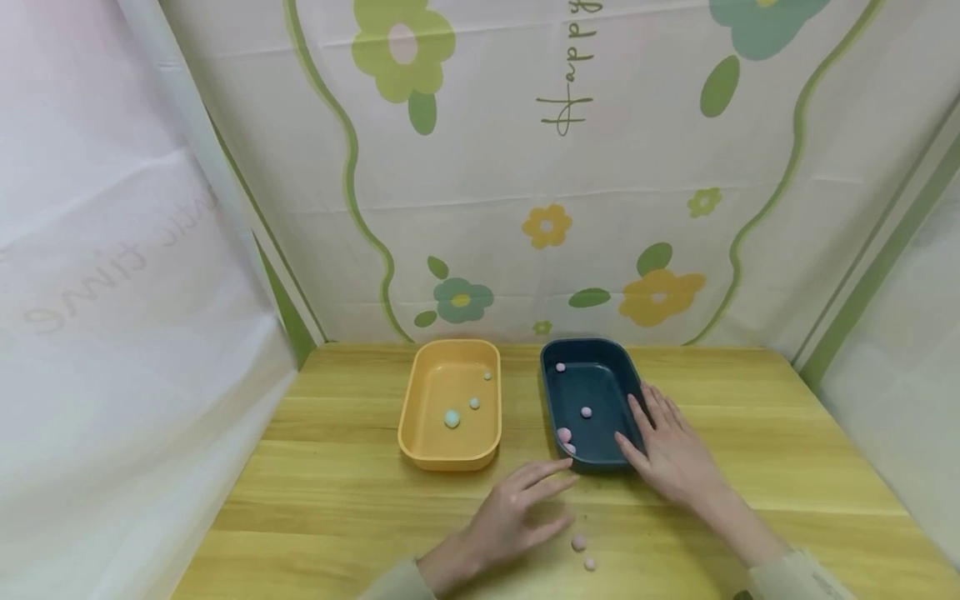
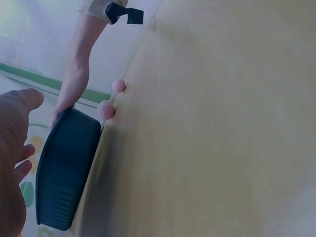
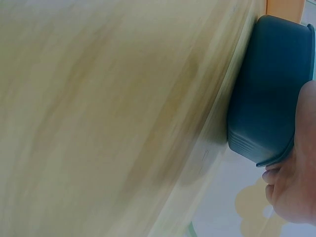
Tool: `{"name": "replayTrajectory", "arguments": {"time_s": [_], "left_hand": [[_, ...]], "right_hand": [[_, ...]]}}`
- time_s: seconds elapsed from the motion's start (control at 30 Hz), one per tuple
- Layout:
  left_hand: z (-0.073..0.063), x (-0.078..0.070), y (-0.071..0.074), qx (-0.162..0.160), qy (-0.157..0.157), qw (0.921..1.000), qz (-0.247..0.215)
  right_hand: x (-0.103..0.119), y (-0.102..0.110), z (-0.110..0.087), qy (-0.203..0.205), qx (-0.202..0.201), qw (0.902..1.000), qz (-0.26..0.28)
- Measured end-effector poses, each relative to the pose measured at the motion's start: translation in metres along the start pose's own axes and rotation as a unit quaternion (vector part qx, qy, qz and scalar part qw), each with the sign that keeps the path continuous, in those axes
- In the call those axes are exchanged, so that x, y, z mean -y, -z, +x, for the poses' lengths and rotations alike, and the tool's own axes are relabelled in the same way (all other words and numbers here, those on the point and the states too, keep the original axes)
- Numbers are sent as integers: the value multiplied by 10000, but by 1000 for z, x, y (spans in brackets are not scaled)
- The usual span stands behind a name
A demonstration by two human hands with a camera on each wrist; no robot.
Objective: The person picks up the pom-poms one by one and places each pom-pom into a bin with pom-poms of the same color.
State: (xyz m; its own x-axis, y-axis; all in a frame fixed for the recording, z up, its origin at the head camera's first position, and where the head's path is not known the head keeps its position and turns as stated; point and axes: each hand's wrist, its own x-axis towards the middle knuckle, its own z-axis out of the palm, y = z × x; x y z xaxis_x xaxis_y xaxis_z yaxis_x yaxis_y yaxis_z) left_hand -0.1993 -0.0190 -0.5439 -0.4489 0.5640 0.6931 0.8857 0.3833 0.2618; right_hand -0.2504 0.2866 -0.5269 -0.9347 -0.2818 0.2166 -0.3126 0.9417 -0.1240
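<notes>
My left hand (image 1: 510, 512) hovers over the table by the near left corner of the dark blue tray (image 1: 596, 458). Its fingers are spread and loosely bent, and nothing shows between them. Several pink balls lie inside this tray, one of them a pink ball (image 1: 587, 412) near the middle. My right hand (image 1: 675, 454) holds the tray's right rim, thumb over the inside and other fingers along the outer side. In front of the tray, a larger pink ball (image 1: 579, 542) and a smaller pink ball (image 1: 590, 564) lie on the wood.
A yellow tray (image 1: 450, 462) stands left of the dark blue one and holds three pale blue-green balls, the biggest a ball (image 1: 452, 418) near its centre. Behind the wooden table (image 1: 337, 500) hangs a flower-printed cloth (image 1: 480, 167). White cloth sides stand left and right.
</notes>
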Motion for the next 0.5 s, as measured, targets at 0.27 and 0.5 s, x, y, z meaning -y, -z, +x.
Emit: {"name": "replayTrajectory", "arguments": {"time_s": [0.27,0.5], "left_hand": [[-13,-7,-2,1021,429,9907,-786],[-19,-6,-7,1344,409,9851,-993]], "right_hand": [[-1,-1,0,-23,59,10000,-15],[1,2,0,-77,148,9999,-15]]}}
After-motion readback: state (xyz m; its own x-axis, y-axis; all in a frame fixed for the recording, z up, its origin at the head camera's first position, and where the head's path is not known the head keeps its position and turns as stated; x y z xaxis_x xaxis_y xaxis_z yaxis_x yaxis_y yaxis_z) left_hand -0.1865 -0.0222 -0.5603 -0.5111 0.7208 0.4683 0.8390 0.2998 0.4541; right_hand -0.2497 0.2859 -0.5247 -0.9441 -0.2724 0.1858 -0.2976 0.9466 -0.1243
